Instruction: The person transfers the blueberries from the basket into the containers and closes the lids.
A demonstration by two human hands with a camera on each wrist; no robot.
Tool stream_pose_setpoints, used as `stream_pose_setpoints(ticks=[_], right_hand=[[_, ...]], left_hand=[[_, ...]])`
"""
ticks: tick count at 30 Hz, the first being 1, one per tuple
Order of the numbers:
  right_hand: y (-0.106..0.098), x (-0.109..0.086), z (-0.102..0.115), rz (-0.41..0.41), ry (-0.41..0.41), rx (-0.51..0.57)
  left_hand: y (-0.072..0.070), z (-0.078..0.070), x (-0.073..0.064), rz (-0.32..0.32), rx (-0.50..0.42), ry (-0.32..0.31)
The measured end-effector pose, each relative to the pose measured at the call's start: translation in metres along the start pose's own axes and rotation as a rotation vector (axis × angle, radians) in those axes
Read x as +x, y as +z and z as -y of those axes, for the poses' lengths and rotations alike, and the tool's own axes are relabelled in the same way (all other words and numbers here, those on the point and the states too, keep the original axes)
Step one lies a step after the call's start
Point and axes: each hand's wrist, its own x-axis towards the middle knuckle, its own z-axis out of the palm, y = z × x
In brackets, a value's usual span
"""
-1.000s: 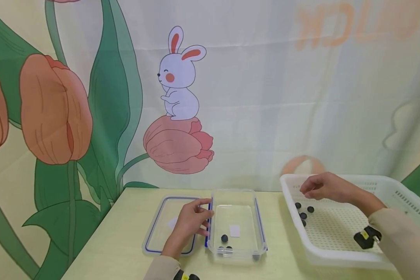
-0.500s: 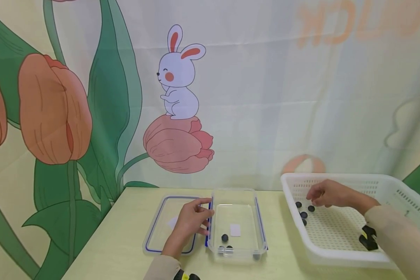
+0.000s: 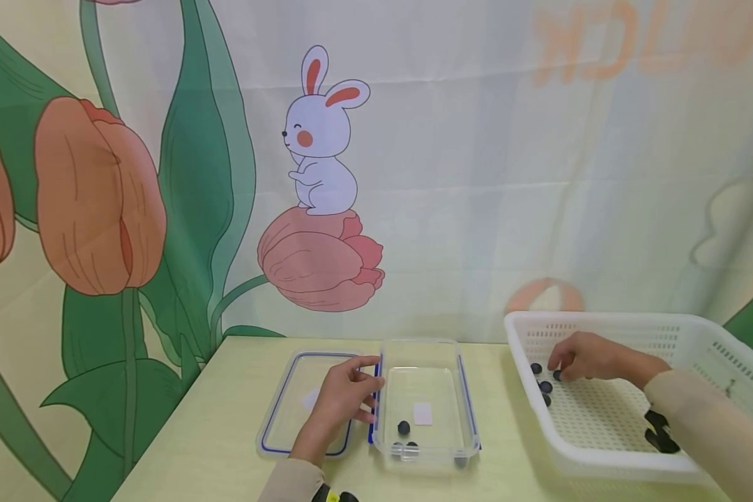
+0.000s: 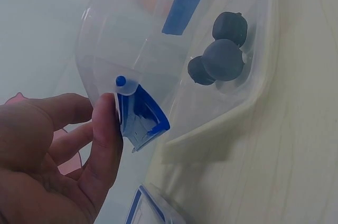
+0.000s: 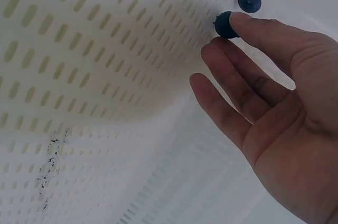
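Observation:
In the head view, my left hand (image 3: 339,397) holds the left side of a clear plastic box (image 3: 422,382) with blue latches. The left wrist view shows its fingers at the box wall beside a blue latch (image 4: 140,115). Several blueberries (image 4: 223,60) lie at one end inside the box. My right hand (image 3: 586,355) reaches down into a white perforated basket (image 3: 542,418). Its thumb and a finger pinch a blueberry (image 5: 225,25) near the basket floor. Other blueberries (image 5: 249,1) lie close by, along the basket's left wall.
Left of the box lies a clear lid (image 3: 275,418) with a blue seal, partly behind my left hand. A small white label (image 3: 422,413) shows at the box bottom. The basket stands at the right of the pale table (image 3: 188,432), against a printed curtain (image 3: 452,209).
My right hand has come down inside the basket and now has its fingertips on a blueberry. My left hand and the box stay where they were.

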Motion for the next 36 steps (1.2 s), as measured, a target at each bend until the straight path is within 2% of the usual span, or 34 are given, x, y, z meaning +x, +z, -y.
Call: stream_pose_setpoints(ticks=[9, 15, 21, 25, 36], right_hand=[[0.001, -0.001, -0.001, -0.016, -0.083, -0.054], [-0.007, -0.008, 0.008, -0.072, -0.116, -0.015], [-0.020, -0.019, 0.033, -0.174, -0.120, 0.044], [-0.026, -0.025, 0.051, -0.238, -0.137, 0.034], [-0.030, -0.042, 0.089, -0.379, -0.220, 0.095]], left_hand=[[0.000, 0.001, -0.001, 0.003, 0.002, 0.004], [0.001, 0.001, 0.000, 0.011, -0.002, -0.010], [0.000, 0.002, 0.001, 0.017, -0.001, -0.002], [-0.001, 0.001, 0.000, 0.020, -0.011, 0.006], [-0.001, 0.000, 0.000, 0.014, -0.012, 0.012]])
